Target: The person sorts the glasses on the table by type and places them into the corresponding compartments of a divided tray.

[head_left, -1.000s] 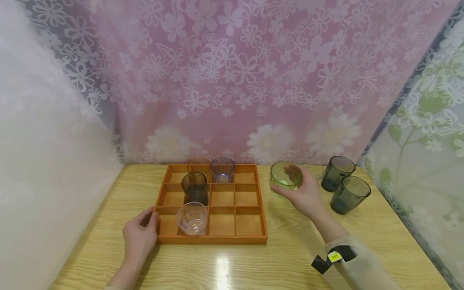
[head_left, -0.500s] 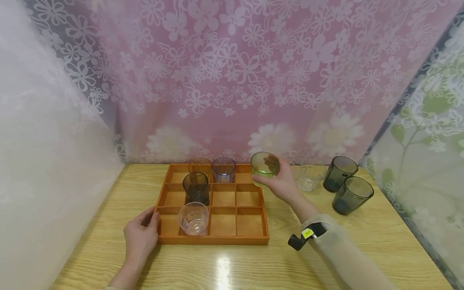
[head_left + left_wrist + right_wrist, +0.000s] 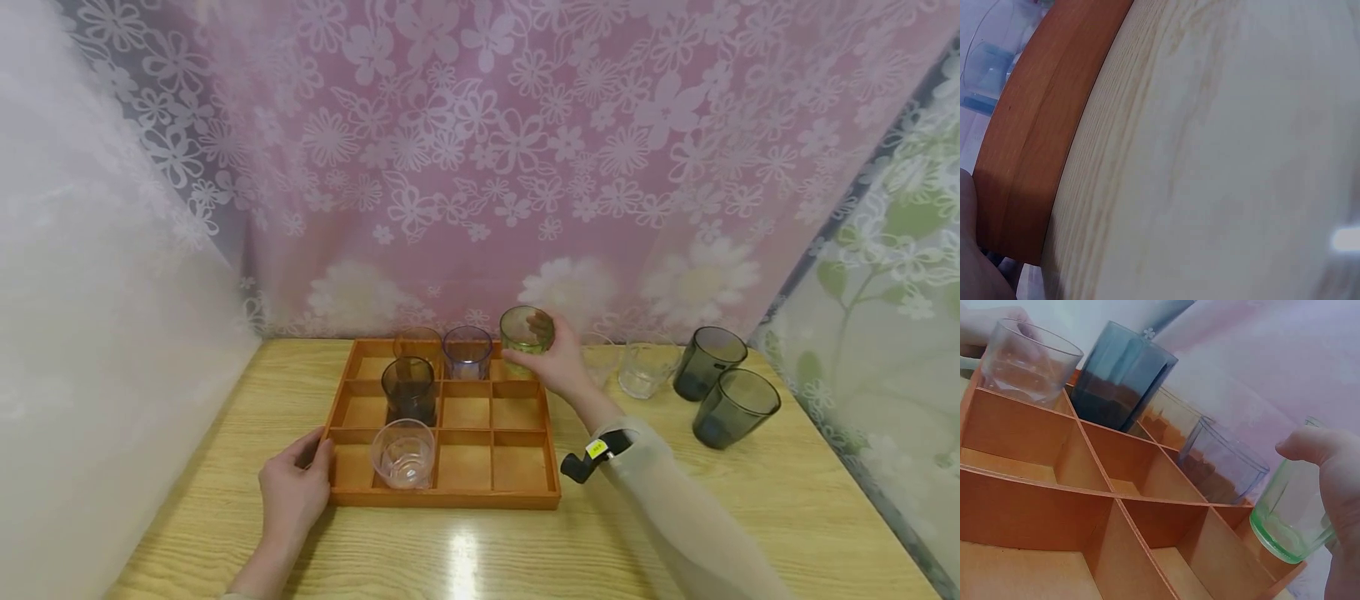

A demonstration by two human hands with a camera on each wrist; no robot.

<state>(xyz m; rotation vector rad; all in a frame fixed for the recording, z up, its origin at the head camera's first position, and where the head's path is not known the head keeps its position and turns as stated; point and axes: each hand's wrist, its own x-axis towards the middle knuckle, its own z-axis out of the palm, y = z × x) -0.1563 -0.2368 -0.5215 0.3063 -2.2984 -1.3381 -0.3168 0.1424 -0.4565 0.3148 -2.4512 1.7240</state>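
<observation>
My right hand [image 3: 564,360] holds a green glass [image 3: 522,342] upright over the back right compartment of the wooden divided tray [image 3: 450,499]. In the right wrist view, the green glass's base [image 3: 1275,540] is close over that compartment, with my thumb [image 3: 1307,445] along its side. My left hand [image 3: 296,477] grips the tray's left side near the front corner. A blue-tinted glass [image 3: 467,358] stands in the compartment left of the green one. Beside it is an amber glass [image 3: 417,343]. A dark grey glass [image 3: 409,396] and a clear glass [image 3: 403,457] stand in the rows nearer me.
Right of the tray, two clear glasses [image 3: 641,371] stand on the table [image 3: 660,500], one partly behind my right forearm. Two dark grey glasses [image 3: 708,367] are farther right. A flowered pink curtain [image 3: 480,208] hangs right behind the tray.
My right hand has carried the green glass leftward from the table beside the tray to above the back right compartment. The left hand stays on the tray's side.
</observation>
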